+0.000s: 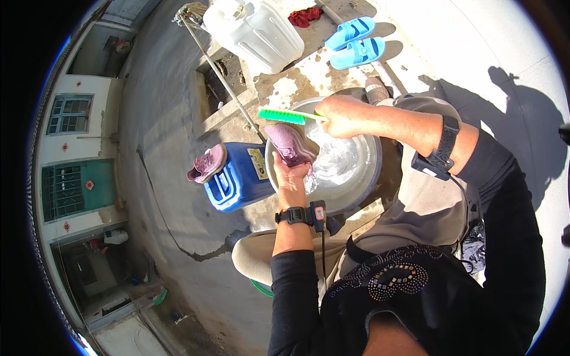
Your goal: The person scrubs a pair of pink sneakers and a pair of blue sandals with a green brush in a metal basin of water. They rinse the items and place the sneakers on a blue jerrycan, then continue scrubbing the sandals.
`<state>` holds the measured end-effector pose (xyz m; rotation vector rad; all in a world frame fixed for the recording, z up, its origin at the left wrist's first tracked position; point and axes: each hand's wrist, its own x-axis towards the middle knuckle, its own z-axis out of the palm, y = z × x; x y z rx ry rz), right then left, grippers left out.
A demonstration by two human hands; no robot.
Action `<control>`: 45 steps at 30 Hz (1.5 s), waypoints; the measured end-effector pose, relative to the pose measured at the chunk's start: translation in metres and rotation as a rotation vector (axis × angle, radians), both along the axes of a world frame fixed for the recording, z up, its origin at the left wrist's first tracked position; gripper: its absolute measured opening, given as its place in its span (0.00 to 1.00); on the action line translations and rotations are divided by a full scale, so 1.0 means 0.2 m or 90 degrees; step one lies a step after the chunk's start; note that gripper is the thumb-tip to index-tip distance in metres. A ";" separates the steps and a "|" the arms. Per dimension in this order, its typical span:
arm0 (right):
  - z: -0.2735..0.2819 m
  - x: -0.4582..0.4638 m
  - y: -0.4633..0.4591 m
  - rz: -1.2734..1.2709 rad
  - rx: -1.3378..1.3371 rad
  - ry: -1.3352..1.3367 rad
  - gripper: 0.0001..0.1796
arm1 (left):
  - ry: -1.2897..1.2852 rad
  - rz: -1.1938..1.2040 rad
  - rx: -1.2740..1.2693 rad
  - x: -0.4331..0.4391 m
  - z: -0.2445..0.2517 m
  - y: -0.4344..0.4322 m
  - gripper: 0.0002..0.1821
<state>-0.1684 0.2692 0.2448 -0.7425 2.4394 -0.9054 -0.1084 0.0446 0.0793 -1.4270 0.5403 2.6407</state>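
My left hand (pixel 291 171) grips a pink shoe (pixel 287 140) by one end, over the left side of a metal basin (pixel 372 178). In my right hand (pixel 340 116) is the handle of a scrubbing brush (pixel 282 116) with green bristles. The brush head is just above the shoe's far end; whether the bristles touch it I cannot tell. Clear, rippled water (pixel 340 160) fills part of the basin. A second pink shoe (pixel 208 163) rests on its own on a blue plastic jerrycan (pixel 242 171), left of the basin.
A large white plastic jerrycan (pixel 262 38) stands beyond the basin, beside a mop (pixel 218 71) whose pole slants toward it. Blue slippers (pixel 356 46) and a red cloth (pixel 305 17) lie on the wet ground. A square drain pit (pixel 222 84) opens at the upper left.
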 end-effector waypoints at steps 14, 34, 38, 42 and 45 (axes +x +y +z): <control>0.05 -0.05 -0.09 -0.095 -0.335 0.044 0.07 | 0.139 -0.010 -0.023 0.01 0.41 0.08 0.31; -0.03 -0.06 -0.19 -0.219 -0.253 0.007 0.15 | 0.464 -0.232 0.060 0.10 0.76 -0.05 0.33; -0.03 -0.05 -0.22 -0.236 -0.266 -0.180 0.16 | 0.514 -0.181 0.218 0.09 0.70 -0.08 0.32; 0.01 -0.02 -0.23 -0.264 -0.323 -0.184 0.15 | 0.505 -0.171 0.161 0.07 0.66 -0.10 0.33; 0.04 0.00 -0.23 -0.285 -0.344 -0.209 0.16 | 0.511 -0.142 0.212 0.08 0.61 -0.12 0.33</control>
